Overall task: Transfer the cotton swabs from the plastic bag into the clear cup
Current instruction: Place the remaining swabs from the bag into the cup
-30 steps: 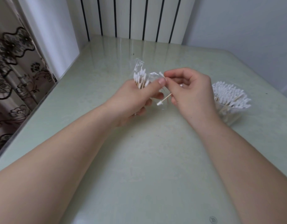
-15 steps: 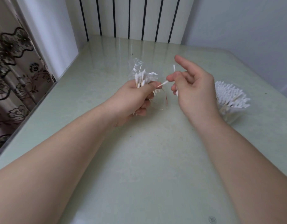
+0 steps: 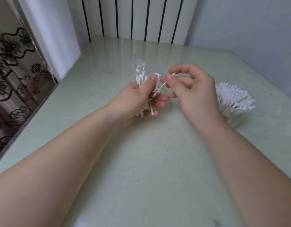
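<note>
One cotton swab (image 3: 159, 88) pinched out of the plastic bag (image 3: 140, 68), not yet in the clear cup (image 3: 232, 114).

The left hand (image 3: 135, 99) was well to the left of the cup. Its fingers were curled round the bag and its thumb pressed on the top, likely to keep the remaining swabs (image 3: 140, 79) bunched and the mouth open. Between that hand and the cup, the right hand (image 3: 196, 93) pinched the single swab mid-stick between thumb and forefinger, its other fingers loosely curled. The swab was tilted, with its lower tip close to the left fingers. The cup stood on the table (image 3: 141, 169) just right of the right hand, already packed with upright swabs (image 3: 233, 94). That placement probably kept each carry short. The bag looked nearly emptied, so the task seemed far along.
</note>
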Demonstrator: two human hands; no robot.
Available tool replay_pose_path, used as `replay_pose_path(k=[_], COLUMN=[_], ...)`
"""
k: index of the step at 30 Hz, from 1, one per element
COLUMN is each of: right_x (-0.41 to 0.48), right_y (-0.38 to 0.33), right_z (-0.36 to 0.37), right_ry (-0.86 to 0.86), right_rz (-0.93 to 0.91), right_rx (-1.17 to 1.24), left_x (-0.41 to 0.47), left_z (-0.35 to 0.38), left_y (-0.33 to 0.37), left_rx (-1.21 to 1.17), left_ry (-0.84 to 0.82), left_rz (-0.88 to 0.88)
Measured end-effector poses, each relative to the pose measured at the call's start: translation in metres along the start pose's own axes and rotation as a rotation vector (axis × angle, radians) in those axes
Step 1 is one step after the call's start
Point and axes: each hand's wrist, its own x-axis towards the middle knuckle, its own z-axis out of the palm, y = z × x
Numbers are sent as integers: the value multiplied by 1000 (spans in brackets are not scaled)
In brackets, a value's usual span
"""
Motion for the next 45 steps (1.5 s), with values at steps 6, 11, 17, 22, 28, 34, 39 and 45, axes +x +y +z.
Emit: replay_pose_path(k=[6,11,17,22,28,34,39,45], right_x=[3,0,-4,3,8,13,11,12], right_y=[11,21,17,21,25,31,32,30], right_z=[6,10,7,-2,0,8,9,10], right_ry=[-66,-244,-294,-267,-368,-440,-370,-232], right_rz=[32,46,-74,-71,-99,-104,-115,-54], right_rx=[-25,-385,-755,-855,-974,-983,-940,-939], left_x=[3,9,12,14,15,12,15,17], left_z=[-1,-7,-12,-15,-15,-15,-16,-15], left_y=[-1,2,2,2,-3,-1,-3,-4], left_rx=[8,-72,-225,-135,31,167,161,116], left_ry=[18,186,314,337,235,134,169,230], left_rz=[25,65,76,44,-60,-108,-96,-94])
